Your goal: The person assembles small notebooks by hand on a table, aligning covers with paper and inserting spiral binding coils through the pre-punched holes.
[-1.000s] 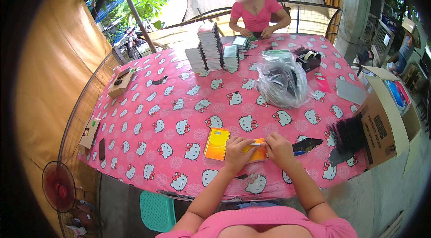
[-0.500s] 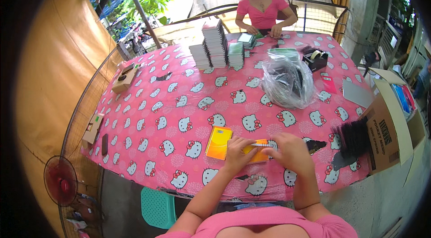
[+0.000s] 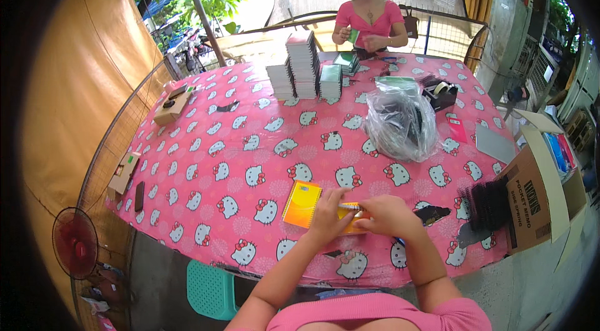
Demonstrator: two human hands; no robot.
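Note:
A yellow-orange spiral notebook (image 3: 301, 203) lies on the table to the left of my hands. Under my fingers is a second yellow-orange notebook (image 3: 354, 226), mostly covered. My left hand (image 3: 326, 217) grips this second one, fingers bent over its left side. At its right side my right hand (image 3: 389, 215) is closed, with thumb and fingertips pinched near the edge. A thin pale strip (image 3: 351, 207) shows between the two hands; its kind is unclear. Below my right wrist peeks a small blue tip (image 3: 399, 241), the rest hidden.
A clear plastic bag (image 3: 400, 125) with dark contents and a tape dispenser (image 3: 440, 93) stand right of centre. Black spiral bindings (image 3: 484, 203) lie beside a cardboard box (image 3: 537, 187). Notebook stacks (image 3: 302, 69) rise at the back, near a co-worker (image 3: 372, 22) holding a green piece.
My right hand has turned and closed in at the notebook's edge. A blue tip now shows below it. The co-worker has raised a green piece off the table.

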